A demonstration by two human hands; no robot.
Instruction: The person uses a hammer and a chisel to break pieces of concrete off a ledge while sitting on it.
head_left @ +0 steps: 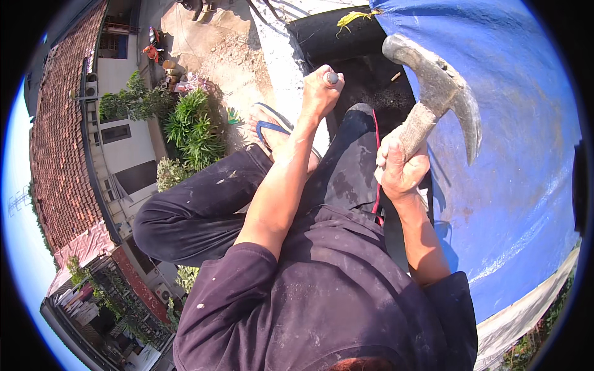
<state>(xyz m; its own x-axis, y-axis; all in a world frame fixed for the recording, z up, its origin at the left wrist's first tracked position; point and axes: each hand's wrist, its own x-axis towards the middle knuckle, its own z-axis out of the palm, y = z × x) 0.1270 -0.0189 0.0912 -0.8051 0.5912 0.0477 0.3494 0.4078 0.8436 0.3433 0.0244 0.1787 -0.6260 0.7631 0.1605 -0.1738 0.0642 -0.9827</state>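
My right hand is wrapped round the worn, pale handle of a claw hammer. The hammer is raised, and its grey, scuffed head shows above the fist. My left hand is closed in a fist round a metal rod, whose round grey end pokes out of the top. The rest of the rod is hidden by the fist, so I cannot tell its tip; it may be a chisel. Beneath and beside this fist are a rough white wall edge and a dark recess holding dark grit.
A blue tarpaulin spreads along the right, close to the hammer. My sandalled foot rests at the wall edge. Farther down on the left lie sandy ground, green plants and a tile-roofed house. A yellowish leaf lies on top.
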